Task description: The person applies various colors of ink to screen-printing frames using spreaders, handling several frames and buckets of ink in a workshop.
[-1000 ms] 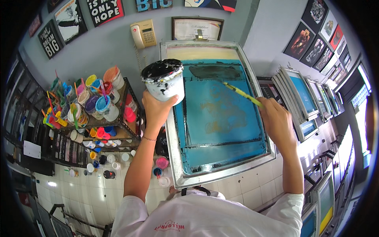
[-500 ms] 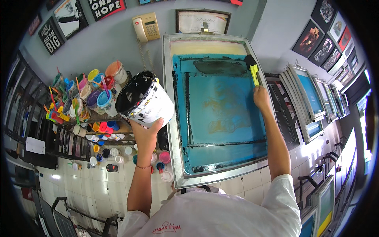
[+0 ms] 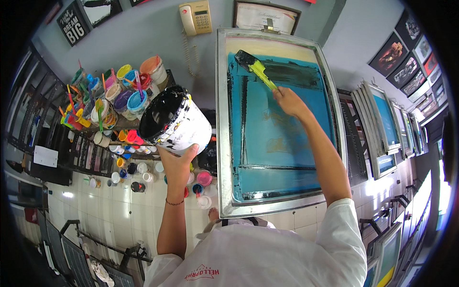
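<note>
My left hand point(image 3: 180, 162) grips a white bucket point(image 3: 192, 125) from below, tilted so its mouth faces up and to the left; black ink coats its inside and streaks its wall. In my right hand point(image 3: 289, 102) is the yellow-green handle of a spatula point(image 3: 259, 71). Its blade, covered in black ink, lies over the far left part of a screen-printing frame point(image 3: 223, 124). The mesh is teal, with a faint brownish image in the middle. Dark ink is smeared across the far end, and black lines run along the left and near sides.
Many ink tubs point(image 3: 125, 103) with stirring sticks crowd a rack on the left, more pots point(image 3: 142, 167) below. Several framed screens point(image 3: 382, 115) stand on the right. On the wall beyond hang a corded telephone point(image 3: 195, 18) and a framed certificate point(image 3: 244, 16).
My right hand has swept the spatula from the screen's right edge to its far left part. The left hand still holds the bucket. The whole view has shifted slightly.
</note>
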